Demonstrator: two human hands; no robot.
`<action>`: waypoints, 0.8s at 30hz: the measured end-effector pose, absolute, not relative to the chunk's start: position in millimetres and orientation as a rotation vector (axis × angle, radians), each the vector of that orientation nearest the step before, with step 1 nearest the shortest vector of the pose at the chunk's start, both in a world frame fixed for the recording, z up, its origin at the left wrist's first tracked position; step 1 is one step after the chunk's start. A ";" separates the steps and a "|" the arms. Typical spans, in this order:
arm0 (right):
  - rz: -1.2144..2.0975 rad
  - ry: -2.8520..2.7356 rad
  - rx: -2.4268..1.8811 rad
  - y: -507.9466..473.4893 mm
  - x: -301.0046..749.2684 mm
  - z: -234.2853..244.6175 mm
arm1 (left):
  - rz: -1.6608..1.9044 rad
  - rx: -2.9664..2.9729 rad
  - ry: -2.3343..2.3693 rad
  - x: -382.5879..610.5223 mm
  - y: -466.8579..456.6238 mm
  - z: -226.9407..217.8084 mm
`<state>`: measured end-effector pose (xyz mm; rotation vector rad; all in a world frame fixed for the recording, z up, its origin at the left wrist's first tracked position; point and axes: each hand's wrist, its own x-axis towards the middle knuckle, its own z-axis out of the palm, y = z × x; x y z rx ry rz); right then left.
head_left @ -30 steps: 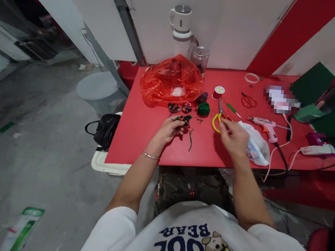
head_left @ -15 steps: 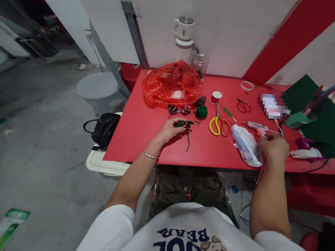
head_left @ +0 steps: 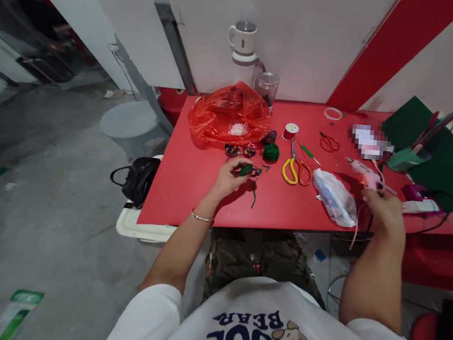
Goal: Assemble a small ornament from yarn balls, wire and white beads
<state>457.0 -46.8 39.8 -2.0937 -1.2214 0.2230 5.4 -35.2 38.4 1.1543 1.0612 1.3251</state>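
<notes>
Near the middle of the red table, my left hand (head_left: 231, 177) is closed on a small green and multicoloured yarn piece (head_left: 253, 171). A green yarn tail (head_left: 253, 195) hangs from or lies below it. On the right, my right hand (head_left: 382, 205) grips the handle of a pink hot glue gun (head_left: 363, 171), its nozzle pointing left and away from me. A white plastic packet (head_left: 335, 197) lies left of that hand. Beyond my left hand are multicoloured yarn bows (head_left: 240, 150) and a green yarn ball (head_left: 271, 153).
Yellow- and orange-handled scissors (head_left: 292, 168), a green-handled hook (head_left: 309, 153), a thread spool (head_left: 290, 131) and small red-handled snips (head_left: 329, 142) lie mid-table. A red plastic bag (head_left: 231, 115) and a glass jar (head_left: 267, 89) stand at the back. A green holder (head_left: 404, 160) is at right.
My right hand has taken the glue gun by its handle and shifted right, its nozzle now turned further away from me. My left hand keeps the yarn piece, slightly rotated.
</notes>
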 end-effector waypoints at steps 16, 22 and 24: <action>0.062 -1.721 -1.702 -102.7 275.3 92.9 | 1.308 1.188 1.013 7.7 -42.8 39.8; -0.203 -1.789 -1.764 -87.5 255.4 83.1 | 1.293 1.183 0.939 6.6 -43.4 34.9; -0.229 -1.833 -1.768 -87.5 253.5 83.2 | 1.304 1.209 0.879 5.7 -42.7 30.5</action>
